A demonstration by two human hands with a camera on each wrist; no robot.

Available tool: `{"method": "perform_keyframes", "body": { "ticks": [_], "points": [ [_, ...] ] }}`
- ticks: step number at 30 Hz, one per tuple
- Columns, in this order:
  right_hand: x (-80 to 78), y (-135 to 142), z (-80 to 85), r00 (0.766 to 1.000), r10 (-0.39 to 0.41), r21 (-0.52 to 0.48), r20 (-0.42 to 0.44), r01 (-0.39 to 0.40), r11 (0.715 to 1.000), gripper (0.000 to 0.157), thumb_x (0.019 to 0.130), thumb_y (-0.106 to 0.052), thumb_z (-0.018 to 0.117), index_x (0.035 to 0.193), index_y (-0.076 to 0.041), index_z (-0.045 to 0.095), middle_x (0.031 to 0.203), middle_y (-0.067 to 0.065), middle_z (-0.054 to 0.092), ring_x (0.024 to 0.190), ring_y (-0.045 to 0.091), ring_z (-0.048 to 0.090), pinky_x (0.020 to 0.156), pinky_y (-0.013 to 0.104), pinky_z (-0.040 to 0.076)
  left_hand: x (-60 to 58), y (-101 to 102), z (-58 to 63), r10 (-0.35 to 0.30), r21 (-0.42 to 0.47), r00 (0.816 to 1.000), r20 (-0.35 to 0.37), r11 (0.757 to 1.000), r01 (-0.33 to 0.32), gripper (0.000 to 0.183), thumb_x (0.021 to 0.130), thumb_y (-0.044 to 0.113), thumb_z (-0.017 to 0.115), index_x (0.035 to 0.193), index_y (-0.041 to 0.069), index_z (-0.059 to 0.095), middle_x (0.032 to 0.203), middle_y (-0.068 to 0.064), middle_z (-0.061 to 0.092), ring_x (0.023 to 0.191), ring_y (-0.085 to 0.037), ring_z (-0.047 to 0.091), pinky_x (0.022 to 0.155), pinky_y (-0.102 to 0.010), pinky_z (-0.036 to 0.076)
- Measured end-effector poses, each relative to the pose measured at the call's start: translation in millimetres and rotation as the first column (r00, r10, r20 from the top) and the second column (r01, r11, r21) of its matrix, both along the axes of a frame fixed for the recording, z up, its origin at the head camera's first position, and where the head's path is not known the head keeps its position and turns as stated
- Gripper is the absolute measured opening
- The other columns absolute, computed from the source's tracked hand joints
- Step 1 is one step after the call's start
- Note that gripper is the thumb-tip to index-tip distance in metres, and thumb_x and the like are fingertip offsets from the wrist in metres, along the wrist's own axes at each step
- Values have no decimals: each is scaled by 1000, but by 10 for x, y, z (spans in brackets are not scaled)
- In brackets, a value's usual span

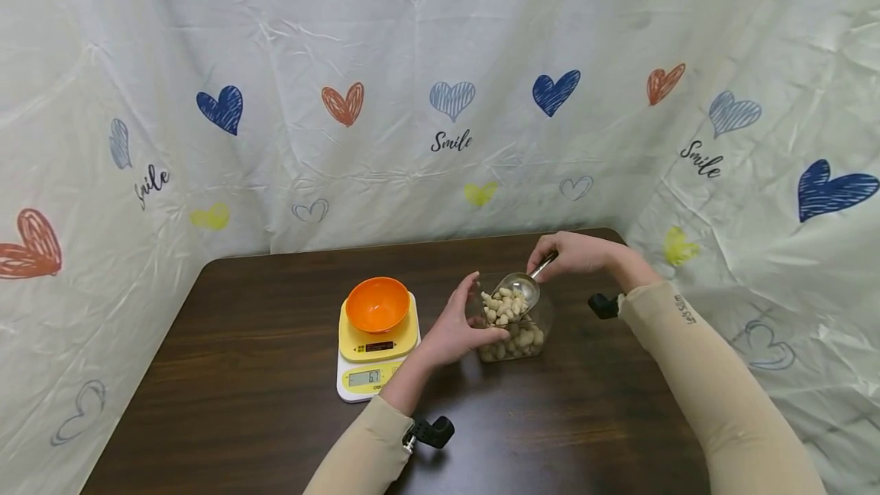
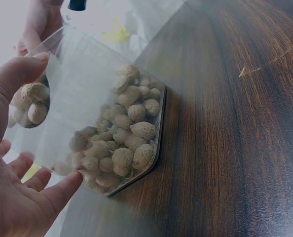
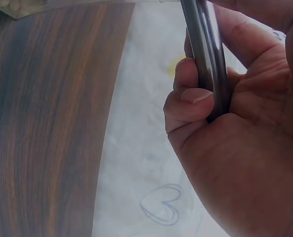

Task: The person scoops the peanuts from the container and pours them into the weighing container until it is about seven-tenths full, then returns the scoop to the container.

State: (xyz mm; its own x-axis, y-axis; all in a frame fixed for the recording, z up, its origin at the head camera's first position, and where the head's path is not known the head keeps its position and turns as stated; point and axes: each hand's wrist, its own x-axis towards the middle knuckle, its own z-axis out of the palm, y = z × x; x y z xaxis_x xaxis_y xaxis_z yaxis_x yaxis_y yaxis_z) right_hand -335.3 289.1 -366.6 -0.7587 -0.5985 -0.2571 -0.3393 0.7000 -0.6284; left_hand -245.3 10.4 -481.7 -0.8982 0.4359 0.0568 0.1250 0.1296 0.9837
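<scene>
A clear plastic container [image 1: 548, 315] partly filled with peanuts in their shells [image 2: 122, 133] stands on the table. My left hand [image 1: 455, 331] holds it from the left, thumb and fingers spread apart around its wall and rim. In my right hand [image 1: 571, 253] is a metal scoop [image 1: 528, 286], gripped by its dark handle [image 3: 210, 59] with the fingers curled round it. The scoop tilts down to the left at the container's mouth, heaped with peanuts [image 1: 504, 305].
Left of the container, an orange bowl [image 1: 378, 305] sits on a yellow and white kitchen scale [image 1: 349, 388] with a lit display. All stand on a dark wooden table [image 1: 261, 373]. A white curtain with printed hearts [image 1: 385, 197] hangs behind and along the sides.
</scene>
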Motion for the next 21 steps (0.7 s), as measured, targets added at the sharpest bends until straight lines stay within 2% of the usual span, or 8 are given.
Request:
{"method": "perform_keyframes", "body": {
  "ticks": [11,21],
  "points": [
    [8,43,-23,1000,-5,-9,17,5,1000,20,90,-24,80,108,-15,77,116,5,65,105,23,59,88,41,50,13,1,4,-4,-6,1000,1,1000,4,112,79,27,91,163,29,16,161,-12,26,145,-33,34,106,-50,46],
    [-5,154,26,999,-35,-20,-34,34,999,19,90,-26,79,107,-17,78,114,4,65,103,22,59,87,39,51,30,7,31,-1,-8,1000,-3,1000,1,111,81,25,89,164,30,15,161,-11,26,145,-31,32,107,-49,45]
  ]
}}
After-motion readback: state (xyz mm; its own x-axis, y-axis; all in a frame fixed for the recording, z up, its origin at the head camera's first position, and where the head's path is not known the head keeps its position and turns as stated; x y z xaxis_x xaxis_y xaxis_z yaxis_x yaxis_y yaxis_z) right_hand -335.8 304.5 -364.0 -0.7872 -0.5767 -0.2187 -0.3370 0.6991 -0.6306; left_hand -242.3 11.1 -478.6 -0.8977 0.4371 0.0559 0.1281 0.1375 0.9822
